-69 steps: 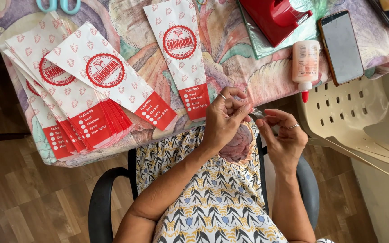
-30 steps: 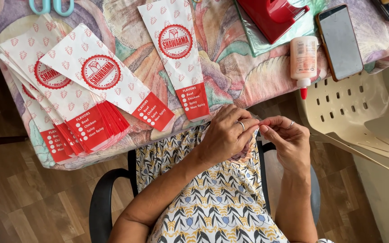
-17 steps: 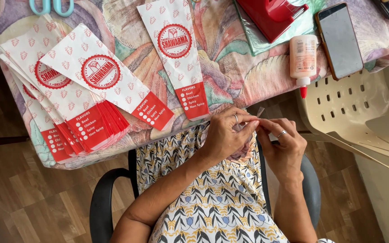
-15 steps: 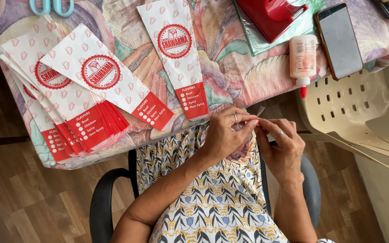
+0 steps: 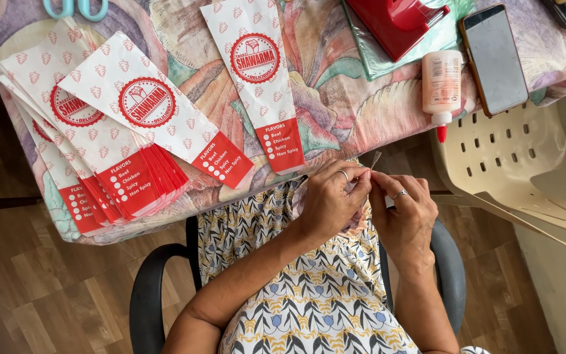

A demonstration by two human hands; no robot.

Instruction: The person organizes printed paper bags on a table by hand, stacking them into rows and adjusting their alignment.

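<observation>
Pinching together, the left hand (image 5: 331, 200) and right hand (image 5: 406, 213) are gripping a small clear strip (image 5: 375, 159) between their fingertips, just below the near edge of the table (image 5: 335, 111). Above them, a single red-and-white paper sleeve (image 5: 257, 72) is lying near that edge. A fanned stack of sleeves (image 5: 93, 137) is sitting toward the table's left edge; a glue bottle (image 5: 441, 84) is lying toward the right.
</observation>
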